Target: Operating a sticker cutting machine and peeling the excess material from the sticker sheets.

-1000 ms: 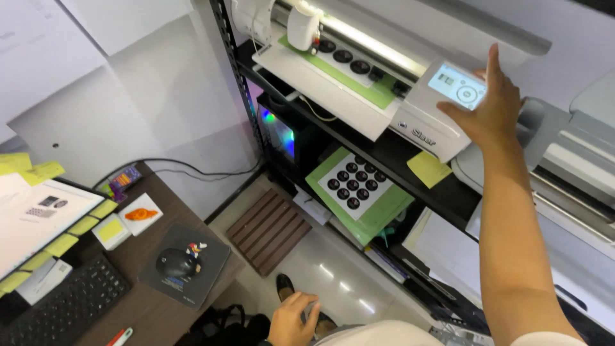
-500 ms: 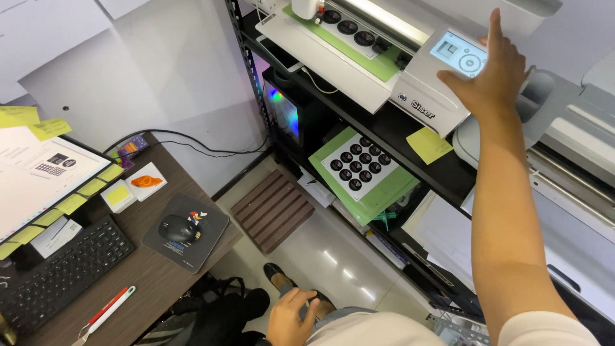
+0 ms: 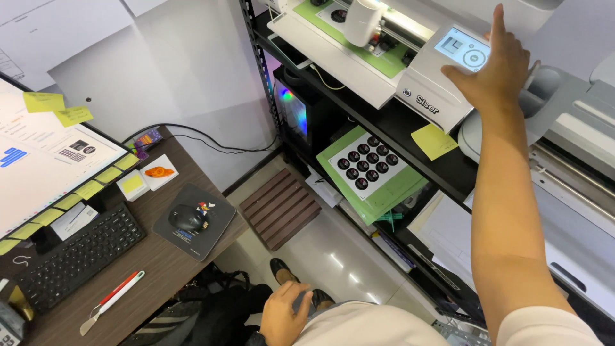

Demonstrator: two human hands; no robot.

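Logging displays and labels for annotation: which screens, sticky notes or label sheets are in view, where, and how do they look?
Cutter screen: small, pale blue, on the white machine, at the right hand.
Monitor: large, white page, yellow notes along its edge, left on the desk.
Label sheet: white, rows of black round stickers, on a green mat, lower shelf.
Sticky note: yellow, on the black shelf edge.

A pale grey wall [image 3: 192, 70] meets a glossy light floor [image 3: 333, 256], where a brown slatted mat [image 3: 280, 208] lies. A dark wooden bench [image 3: 154, 256] stands left of a black metal shelf rack [image 3: 397, 134].
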